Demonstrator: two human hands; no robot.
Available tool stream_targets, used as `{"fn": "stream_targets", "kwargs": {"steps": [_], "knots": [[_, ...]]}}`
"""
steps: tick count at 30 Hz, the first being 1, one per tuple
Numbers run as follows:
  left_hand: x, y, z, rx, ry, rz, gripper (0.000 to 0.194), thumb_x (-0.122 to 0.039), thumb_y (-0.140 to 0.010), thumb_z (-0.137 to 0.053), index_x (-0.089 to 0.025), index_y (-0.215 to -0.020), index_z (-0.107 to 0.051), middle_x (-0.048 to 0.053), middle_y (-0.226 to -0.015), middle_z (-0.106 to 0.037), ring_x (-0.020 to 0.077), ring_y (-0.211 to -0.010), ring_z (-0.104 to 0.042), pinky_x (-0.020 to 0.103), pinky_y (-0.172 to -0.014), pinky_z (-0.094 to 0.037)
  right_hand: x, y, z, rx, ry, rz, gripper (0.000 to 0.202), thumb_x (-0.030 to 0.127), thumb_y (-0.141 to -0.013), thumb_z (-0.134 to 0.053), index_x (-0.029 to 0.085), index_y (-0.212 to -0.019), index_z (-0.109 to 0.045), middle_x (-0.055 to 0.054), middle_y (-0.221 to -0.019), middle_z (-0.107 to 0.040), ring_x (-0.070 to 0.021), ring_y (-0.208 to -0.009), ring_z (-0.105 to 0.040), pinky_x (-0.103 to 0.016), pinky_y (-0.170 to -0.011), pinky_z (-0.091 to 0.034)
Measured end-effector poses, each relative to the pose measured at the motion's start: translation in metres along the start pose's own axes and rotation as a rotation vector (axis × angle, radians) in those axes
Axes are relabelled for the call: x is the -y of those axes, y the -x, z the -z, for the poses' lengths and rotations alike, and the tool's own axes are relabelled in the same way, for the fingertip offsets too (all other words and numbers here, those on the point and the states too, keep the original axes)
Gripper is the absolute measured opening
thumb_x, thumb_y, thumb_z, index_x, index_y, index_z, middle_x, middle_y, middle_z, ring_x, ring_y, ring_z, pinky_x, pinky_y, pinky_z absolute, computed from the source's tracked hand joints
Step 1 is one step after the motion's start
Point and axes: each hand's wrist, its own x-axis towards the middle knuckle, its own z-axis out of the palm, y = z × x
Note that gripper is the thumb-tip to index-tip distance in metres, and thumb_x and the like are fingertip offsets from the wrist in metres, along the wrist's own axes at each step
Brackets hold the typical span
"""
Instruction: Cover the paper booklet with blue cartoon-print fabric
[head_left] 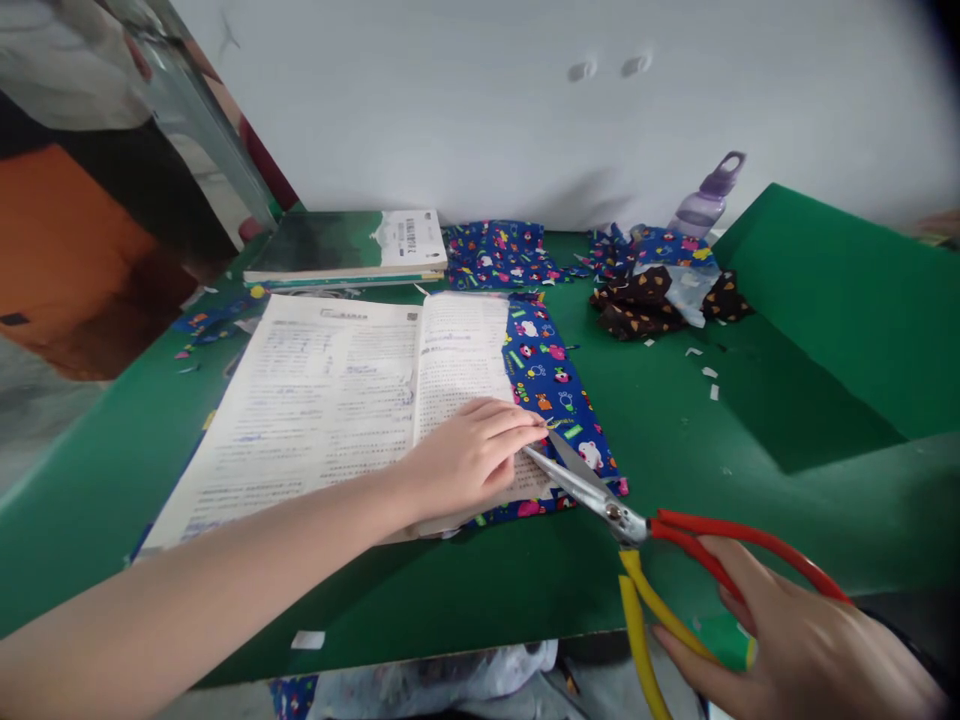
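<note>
An open book (337, 400) with printed pages lies on the green table. Blue patterned fabric (559, 375) shows beside its right page and along the bottom edge. My left hand (476, 455) presses on the right page, its fingers together at the fabric's inner edge, right by the scissor tips; what they pinch is too small to make out. My right hand (780, 640) grips the large scissors (615, 510) by their red and yellow handles. The blades are slightly parted and point up-left, over the fabric and page edge.
Stacked books (345, 245), blue fabric pieces (499, 252), brown scraps (637, 300) and a purple bottle (701, 205) stand or lie at the back. A green panel (847, 300) rises at the right. Paper bits dot the table (450, 600). A person (90, 120) is at the upper left.
</note>
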Motion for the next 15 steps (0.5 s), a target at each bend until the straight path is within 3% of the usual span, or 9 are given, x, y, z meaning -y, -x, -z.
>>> {"fn": "stream_targets", "kwargs": {"steps": [3, 6, 15], "knots": [[-0.001, -0.001, 0.002, 0.004, 0.004, -0.018, 0.037, -0.008, -0.085, -0.044, -0.017, -0.119, -0.053, 0.006, -0.124, -0.057, 0.0182, -0.112, -0.05, 0.038, -0.102, -0.04, 0.009, -0.006, -0.002, 0.081, 0.137, 0.057, 0.054, 0.059, -0.071, -0.056, 0.014, -0.101, -0.057, 0.003, -0.049, -0.054, -0.0172, -0.034, -0.052, -0.027, -0.033, -0.032], [-0.002, -0.002, 0.003, 0.002, 0.0, -0.033, 0.033, -0.009, -0.086, -0.043, -0.016, -0.116, -0.055, 0.007, -0.124, -0.058, 0.0192, -0.113, -0.05, 0.039, -0.101, -0.041, 0.018, -0.014, 0.0, 0.092, 0.12, 0.064, 0.052, 0.059, -0.072, -0.055, 0.014, -0.099, -0.055, 0.004, -0.047, -0.054, -0.0158, -0.031, -0.05, -0.027, -0.031, -0.032], [-0.003, -0.001, 0.004, 0.036, -0.025, -0.064, 0.034, -0.011, -0.089, -0.041, -0.017, -0.119, -0.056, 0.002, -0.126, -0.059, 0.0195, -0.114, -0.05, 0.038, -0.099, -0.042, 0.032, -0.026, -0.002, 0.156, 0.113, -0.045, 0.051, 0.059, -0.072, -0.056, 0.016, -0.098, -0.055, 0.002, -0.052, -0.06, -0.0188, -0.036, -0.057, -0.027, -0.031, -0.036]]}}
